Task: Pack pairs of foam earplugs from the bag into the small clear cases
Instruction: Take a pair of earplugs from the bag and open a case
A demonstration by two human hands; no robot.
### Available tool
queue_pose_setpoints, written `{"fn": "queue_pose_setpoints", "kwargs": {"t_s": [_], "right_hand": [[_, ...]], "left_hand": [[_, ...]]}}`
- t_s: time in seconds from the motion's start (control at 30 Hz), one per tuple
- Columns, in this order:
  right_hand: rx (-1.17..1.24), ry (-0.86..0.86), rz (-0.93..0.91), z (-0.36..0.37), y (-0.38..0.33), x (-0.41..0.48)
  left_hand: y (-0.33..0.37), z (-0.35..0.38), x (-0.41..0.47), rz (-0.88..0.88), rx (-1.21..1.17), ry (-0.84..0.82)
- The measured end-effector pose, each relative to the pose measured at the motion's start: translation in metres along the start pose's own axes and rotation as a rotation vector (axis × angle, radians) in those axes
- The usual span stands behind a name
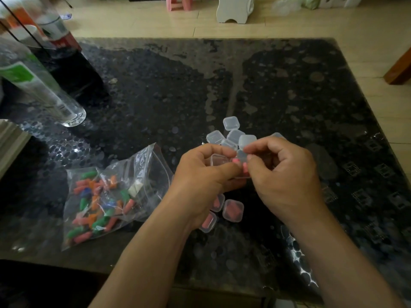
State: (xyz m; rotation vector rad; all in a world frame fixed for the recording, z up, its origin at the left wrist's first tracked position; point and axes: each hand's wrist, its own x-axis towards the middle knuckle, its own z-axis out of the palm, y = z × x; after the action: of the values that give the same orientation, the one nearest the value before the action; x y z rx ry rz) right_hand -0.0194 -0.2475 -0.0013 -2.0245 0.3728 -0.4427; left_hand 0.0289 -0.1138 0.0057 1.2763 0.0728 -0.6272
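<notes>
Between the two hands, held just above the table (289, 96), an open case (219, 160) is gripped by the left hand (203, 176), whose fingers and thumb are curled round its walls. A pink earplug (245, 169) is pinched between the thumb and forefinger of the right hand (285, 174), at or just beside the case's right-hand edge. A second pink tip (235, 161) is seen just left of it at the rim; whether it is already seated cannot be told.

The pinched plug's long axis appears to run roughly away from the body, and which end leads is hidden by the fingertips. The coming move is judged to turn on one relation. The case lies directly left of the plug, so the right hand is the nearer, and only a short push leftward and down is called for.

Beyond the fingertips the empty cases (231, 133) are clustered. Beneath the left wrist the filled cases (233, 211) lie. The bag (138, 172) of mixed-colour earplugs lies well to the left of the left hand.
</notes>
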Motion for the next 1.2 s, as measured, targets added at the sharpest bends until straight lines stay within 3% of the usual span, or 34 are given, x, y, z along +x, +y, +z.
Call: {"fn": "queue_pose_setpoints", "kwargs": {"t_s": [0.3,0.67,0.83,1.2], "right_hand": [[0.328,-0.229,0.349,-0.0028,0.0014,0.0042],[0.335,-0.286,0.256,-0.0055,0.0001,0.0032],[0.230,-0.307,0.210,-0.0053,0.0005,0.0020],[0.459,-0.269,0.525,0.0028,-0.0080,0.0035]], "left_hand": [[0.0020,-0.0022,0.0003,0.035,-0.024,0.009],[0.0035,-0.0020,-0.0005,0.045,-0.022,0.029],[0.0037,-0.0029,-0.0012,0.040,-0.013,0.032],[-0.0003,-0.0010,-0.0007,0.047,0.050,-0.004]]}}
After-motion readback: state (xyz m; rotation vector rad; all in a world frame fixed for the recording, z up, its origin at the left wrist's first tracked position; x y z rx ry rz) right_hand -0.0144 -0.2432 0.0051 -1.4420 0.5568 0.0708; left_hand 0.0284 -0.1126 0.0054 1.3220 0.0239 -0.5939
